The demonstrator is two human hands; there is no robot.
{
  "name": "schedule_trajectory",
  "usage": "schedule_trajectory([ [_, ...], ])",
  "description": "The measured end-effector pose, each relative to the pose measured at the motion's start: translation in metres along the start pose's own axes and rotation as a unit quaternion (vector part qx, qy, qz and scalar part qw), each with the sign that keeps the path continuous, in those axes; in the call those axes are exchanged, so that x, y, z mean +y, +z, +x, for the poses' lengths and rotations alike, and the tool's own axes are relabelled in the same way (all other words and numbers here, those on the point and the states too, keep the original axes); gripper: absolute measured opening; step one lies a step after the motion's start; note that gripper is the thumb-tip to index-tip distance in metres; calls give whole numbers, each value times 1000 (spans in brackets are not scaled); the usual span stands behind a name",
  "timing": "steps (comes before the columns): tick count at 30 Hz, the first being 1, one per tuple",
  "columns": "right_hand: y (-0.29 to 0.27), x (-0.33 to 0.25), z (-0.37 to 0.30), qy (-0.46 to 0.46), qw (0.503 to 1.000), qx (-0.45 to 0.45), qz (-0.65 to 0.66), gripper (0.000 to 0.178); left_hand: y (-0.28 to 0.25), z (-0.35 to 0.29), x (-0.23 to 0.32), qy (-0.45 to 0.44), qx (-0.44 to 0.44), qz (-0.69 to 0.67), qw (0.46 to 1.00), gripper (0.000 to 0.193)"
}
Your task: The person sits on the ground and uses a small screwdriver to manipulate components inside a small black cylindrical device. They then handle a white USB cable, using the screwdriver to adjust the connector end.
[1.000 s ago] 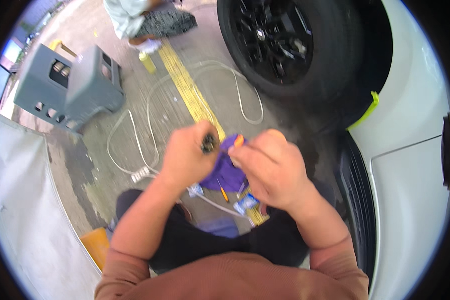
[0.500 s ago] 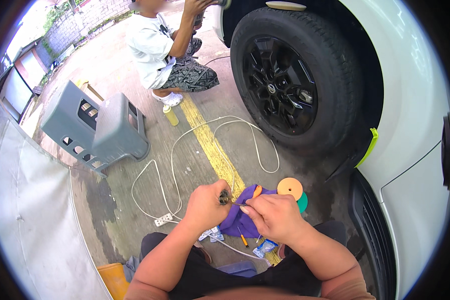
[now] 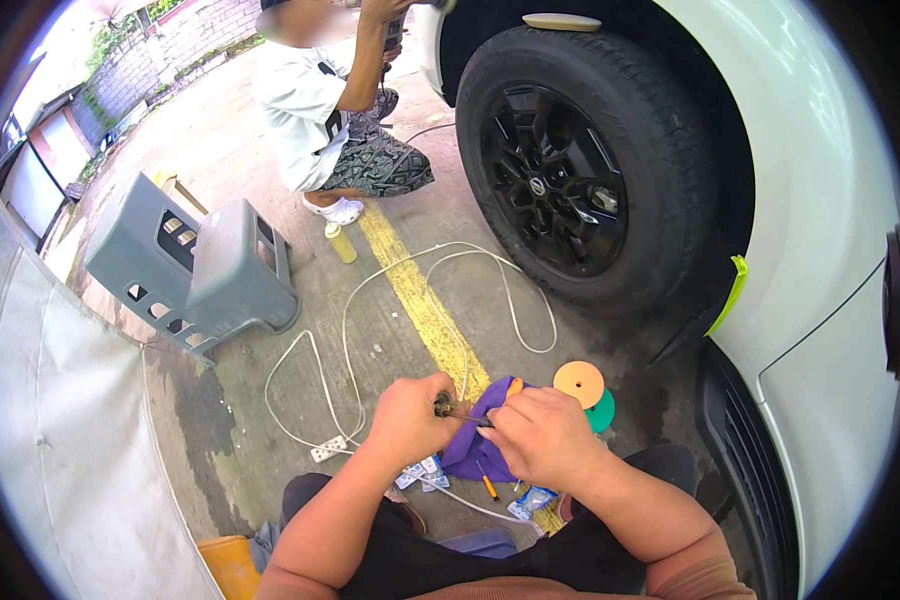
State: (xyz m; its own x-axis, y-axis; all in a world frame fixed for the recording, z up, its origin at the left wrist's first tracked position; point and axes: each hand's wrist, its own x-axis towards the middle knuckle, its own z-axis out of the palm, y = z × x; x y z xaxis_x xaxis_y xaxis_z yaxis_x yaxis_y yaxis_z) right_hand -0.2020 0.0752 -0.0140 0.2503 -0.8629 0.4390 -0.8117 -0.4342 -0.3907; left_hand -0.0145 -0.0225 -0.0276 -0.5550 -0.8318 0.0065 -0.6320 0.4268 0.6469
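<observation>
L hand is wrapped tight around a dark round part, approx mid-pic, up above the purple cloth. Its end pokes out on the thumb side, facing roughly right & up at the cam. Most of the part's in the fist, so can't tell its full length tbh.

R hand has a thin dark rod pinched btwn thumb & fingers. Long axis runs nearly L-R across the pic, w/ the fingers' end a bit lower. Tip points left, at the part's end; can't tell if it's inside or just touching. There's an orange handle right by the R knuckles, no idea if it's held or lying on the cloth. Orange disc & green disc overlap just past that hand, small orange screwdriver is below.

Vs 1 sec ago: that one's blurry, hands were higher in frame & I couldn't make out any rod btwn them. Now it bridges the gap, and both discs show. Vs 0.5 sec ago: basically same grip, whole view just slid a tad.
</observation>
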Motion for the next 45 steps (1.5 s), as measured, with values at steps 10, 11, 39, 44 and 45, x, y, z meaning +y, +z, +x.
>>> schedule_trajectory([
  [10, 14, 1, -3, 25, 999, -11, -27, 24, 2, 5, -6, 23, -2, 92, 995, 29],
  [11, 15, 2, -4, 7, 1000, -13, -25, 23, 2, 6, -6, 18, -19, 96, 995, 28],
  [39, 128, 201, -131, 444, 888, -112, 34, 27, -68, 1, -53, 36, 188, -420, 887, 34],
  [44, 203, 211, -195, 630, 763, -144, -17, 23, -72, -11, -65, -19, 184, -377, 908, 37],
  [45, 217, 212, -199, 634, 760, -142, -20, 23, -72, -14, -68, -33, 186, -342, 920, 37],
])
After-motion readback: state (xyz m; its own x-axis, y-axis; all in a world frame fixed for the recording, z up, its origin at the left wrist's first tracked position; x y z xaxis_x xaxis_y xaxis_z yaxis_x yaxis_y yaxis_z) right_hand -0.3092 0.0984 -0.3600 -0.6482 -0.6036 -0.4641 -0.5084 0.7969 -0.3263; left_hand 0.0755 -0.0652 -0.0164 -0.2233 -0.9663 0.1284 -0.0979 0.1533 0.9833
